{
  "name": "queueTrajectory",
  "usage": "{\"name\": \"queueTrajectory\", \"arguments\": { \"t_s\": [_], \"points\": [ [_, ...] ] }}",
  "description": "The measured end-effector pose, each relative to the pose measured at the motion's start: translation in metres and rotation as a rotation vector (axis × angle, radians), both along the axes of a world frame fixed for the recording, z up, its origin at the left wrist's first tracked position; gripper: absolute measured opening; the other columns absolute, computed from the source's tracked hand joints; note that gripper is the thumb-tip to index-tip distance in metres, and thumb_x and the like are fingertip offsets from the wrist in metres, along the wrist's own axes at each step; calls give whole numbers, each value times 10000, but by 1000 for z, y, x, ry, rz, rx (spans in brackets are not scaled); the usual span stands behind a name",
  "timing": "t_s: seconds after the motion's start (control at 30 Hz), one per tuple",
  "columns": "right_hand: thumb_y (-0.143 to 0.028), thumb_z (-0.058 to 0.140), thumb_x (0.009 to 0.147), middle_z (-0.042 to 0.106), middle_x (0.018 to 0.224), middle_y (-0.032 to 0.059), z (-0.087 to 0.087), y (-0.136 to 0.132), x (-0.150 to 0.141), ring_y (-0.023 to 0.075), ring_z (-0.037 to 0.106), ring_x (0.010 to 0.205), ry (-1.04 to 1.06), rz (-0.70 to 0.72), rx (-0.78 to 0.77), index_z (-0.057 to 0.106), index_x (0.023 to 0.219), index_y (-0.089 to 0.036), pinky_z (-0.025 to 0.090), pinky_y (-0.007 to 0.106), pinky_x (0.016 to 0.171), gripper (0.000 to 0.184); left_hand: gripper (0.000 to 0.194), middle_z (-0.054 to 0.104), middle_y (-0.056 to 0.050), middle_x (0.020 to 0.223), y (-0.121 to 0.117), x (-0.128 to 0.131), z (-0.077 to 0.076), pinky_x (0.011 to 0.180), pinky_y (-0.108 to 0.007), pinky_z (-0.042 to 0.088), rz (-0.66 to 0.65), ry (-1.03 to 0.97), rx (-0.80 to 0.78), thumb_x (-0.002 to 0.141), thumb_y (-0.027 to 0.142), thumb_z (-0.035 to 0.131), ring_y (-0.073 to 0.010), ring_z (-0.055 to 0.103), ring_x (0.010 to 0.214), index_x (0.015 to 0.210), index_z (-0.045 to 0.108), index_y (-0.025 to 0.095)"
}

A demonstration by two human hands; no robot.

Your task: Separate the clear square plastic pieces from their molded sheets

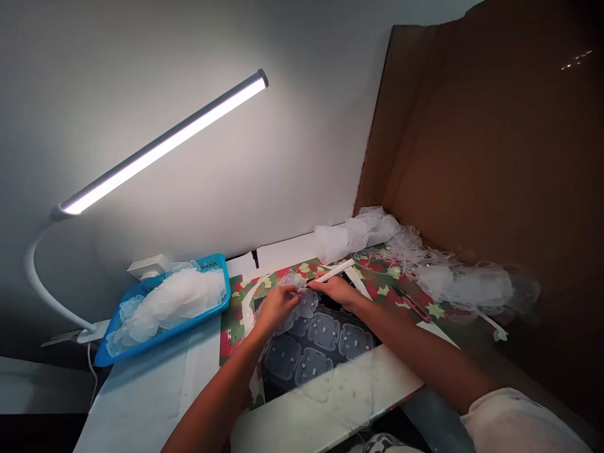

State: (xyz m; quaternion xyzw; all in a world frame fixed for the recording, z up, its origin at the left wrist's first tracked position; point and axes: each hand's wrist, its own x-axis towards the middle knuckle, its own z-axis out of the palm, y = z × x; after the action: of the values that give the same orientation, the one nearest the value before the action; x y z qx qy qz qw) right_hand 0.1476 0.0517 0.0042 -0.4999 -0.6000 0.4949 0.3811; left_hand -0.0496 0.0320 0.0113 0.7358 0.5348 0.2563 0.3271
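Left hand [276, 308]: pinching thin clear plastic [306, 304], crinkly, with rounded square bumps
Right hand [333, 290]: gripping a white pen [333, 272] just beside it
Plastic spot: top edge of dark mat [287, 393]
Nearby: blue tray [221, 296] heaped with clear scraps [170, 299]

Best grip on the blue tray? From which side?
Probably the near long rim of the blue plastic tray, approached from the person's side with the left hand. That raised rim is bare, while the translucent plastic sheets heap mid-tray and a white wall fitting crowds the far edge.
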Motion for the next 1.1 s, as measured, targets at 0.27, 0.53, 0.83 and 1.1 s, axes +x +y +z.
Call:
{"name": "queueTrajectory", "arguments": {
  "t_s": [0.27, 0.53, 0.83, 1.1],
  "points": [
    [-329, 555, 732, 486, 583, -23, -5, 18, 25, 152, 443, 613, -273, -167, 185, 456, 593, -215, 302, 265, 583, 205, 229, 455, 23, 602, -32, -39, 12, 561, -227, 344, 167, -52, 221, 806, 247, 341, -128, 432, 577, 642, 489, 189],
    [-244, 511, 825, 563, 752, -1, 3, -7, -24, 154, 512, 719, -242, 34, 472, 480, 656, -211, 376, 274, 689, 175, 169, 631, -48, 872, -16, -52, 9, 660, -262, 414, 162, 205, 306, 782, 168, 516, -183, 565, 775, 880, 653, 188],
    [-218, 570, 834, 585, 758, 4, -6, -6, -48, 158, 533, 749, -251, 211, 496, 531, 690, -198, 396, 274, 699, 151, 472, 583, -160, 1302, -54, -29, -4, 887, -355, 484, -106, 917, 347, 872, 56, 413, -275, 520, 1136, 1316, 556, 132],
    [-221, 608, 835, 617, 800, 23, -13, -4, -63, 162, 548, 753, -268, 307, 548, 585, 718, -189, 414, 280, 719, 123, 481, 615, -170, 1173, -61, -31, -9, 825, -347, 489, -42, 962, 395, 854, 54, 418, -268, 524, 995, 1319, 540, 69]
  ]
}}
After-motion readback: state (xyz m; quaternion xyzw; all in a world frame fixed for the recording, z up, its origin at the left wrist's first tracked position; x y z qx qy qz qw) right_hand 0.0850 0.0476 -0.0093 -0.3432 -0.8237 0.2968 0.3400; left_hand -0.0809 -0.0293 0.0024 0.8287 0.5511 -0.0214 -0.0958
